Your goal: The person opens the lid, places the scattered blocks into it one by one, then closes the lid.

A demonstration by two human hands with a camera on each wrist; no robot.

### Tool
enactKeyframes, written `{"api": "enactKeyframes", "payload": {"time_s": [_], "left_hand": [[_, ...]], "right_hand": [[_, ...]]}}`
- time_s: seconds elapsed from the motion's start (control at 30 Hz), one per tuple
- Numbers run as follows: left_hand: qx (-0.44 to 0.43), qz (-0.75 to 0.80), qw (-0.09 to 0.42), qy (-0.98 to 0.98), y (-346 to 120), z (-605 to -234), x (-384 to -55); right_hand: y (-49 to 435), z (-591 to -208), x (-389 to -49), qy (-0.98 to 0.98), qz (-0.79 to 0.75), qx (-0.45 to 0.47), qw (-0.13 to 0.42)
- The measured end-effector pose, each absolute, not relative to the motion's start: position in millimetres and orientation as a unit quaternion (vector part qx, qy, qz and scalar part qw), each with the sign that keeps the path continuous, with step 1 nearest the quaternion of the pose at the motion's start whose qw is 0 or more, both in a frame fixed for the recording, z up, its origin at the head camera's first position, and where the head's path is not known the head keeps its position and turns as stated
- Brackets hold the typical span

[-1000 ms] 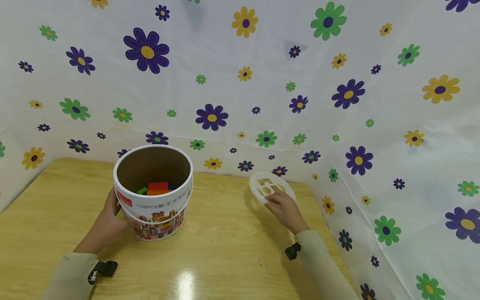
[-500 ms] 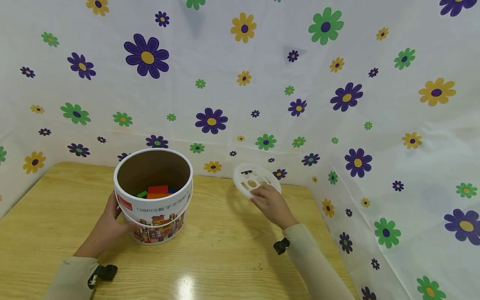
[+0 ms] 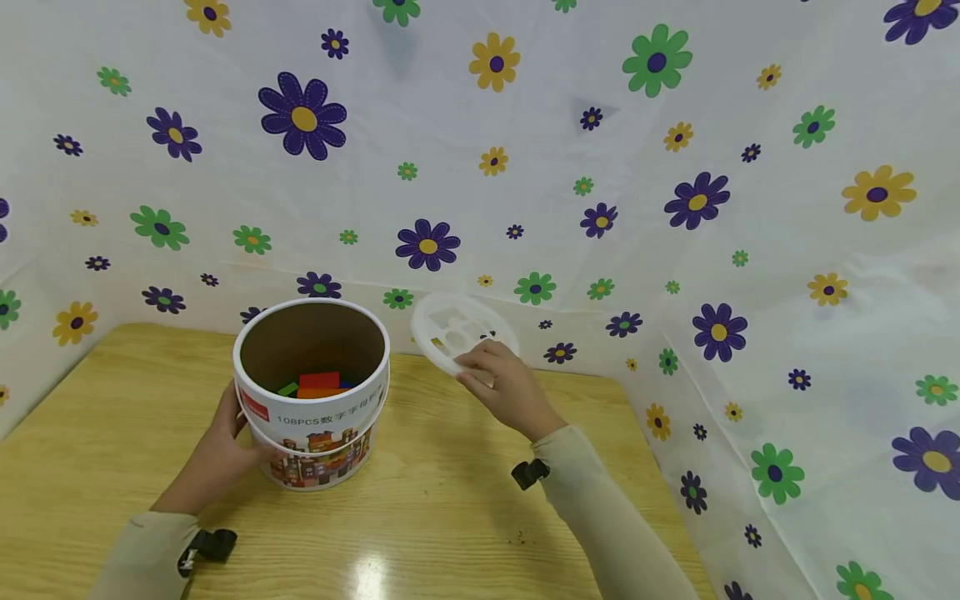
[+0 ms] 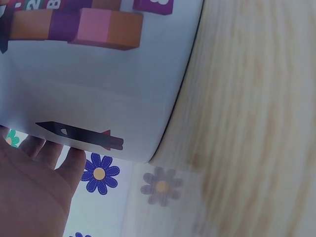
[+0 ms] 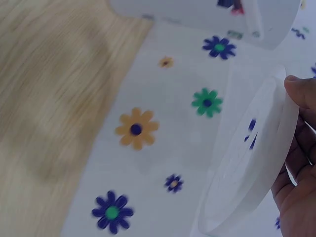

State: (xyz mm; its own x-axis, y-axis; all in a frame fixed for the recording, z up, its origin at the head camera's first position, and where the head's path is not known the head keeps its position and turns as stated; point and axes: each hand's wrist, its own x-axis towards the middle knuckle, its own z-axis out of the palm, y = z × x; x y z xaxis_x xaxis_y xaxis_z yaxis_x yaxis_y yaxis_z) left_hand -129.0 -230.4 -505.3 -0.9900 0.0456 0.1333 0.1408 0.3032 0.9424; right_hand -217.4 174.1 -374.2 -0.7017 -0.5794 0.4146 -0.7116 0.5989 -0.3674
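A white round bucket [image 3: 311, 433] with printed toy pictures, Chinese lettering and a white handle stands upright on the table. Inside lie coloured blocks [image 3: 318, 383], red, orange, green and blue ones among them. My left hand [image 3: 217, 458] holds the bucket's left side, thumb at the front; the left wrist view shows its fingers against the printed wall [image 4: 98, 89]. Raised right of the bucket is a translucent white lid [image 3: 431, 337] with cut-out-like windows, tilted. My right hand [image 3: 510, 392] pinches its near right edge, thumb on one face and fingers behind, as the right wrist view shows.
The wooden table [image 3: 420, 533] carries the bucket. A white cloth [image 3: 450, 125] printed with purple, green and yellow flowers hangs behind the table and along its right side. Black straps [image 3: 531, 473] sit at both wrists.
My right hand has carried the lid leftward and slightly up, closer to the bucket, and the lid has tilted. The left hand and the bucket have stayed in place.
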Motion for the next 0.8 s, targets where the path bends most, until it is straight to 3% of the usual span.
{"api": "enactKeyframes", "payload": {"time_s": [0.37, 0.8], "left_hand": [[-0.059, -0.583, 0.047, -0.809, -230, -507, -129], [-0.063, -0.58, 0.048, -0.81, -230, -506, -130]], "right_hand": [[115, -348, -206, -0.835, 0.27, 0.455, 0.15], [54, -338, -189, -0.793, 0.246, 0.542, 0.133]]}}
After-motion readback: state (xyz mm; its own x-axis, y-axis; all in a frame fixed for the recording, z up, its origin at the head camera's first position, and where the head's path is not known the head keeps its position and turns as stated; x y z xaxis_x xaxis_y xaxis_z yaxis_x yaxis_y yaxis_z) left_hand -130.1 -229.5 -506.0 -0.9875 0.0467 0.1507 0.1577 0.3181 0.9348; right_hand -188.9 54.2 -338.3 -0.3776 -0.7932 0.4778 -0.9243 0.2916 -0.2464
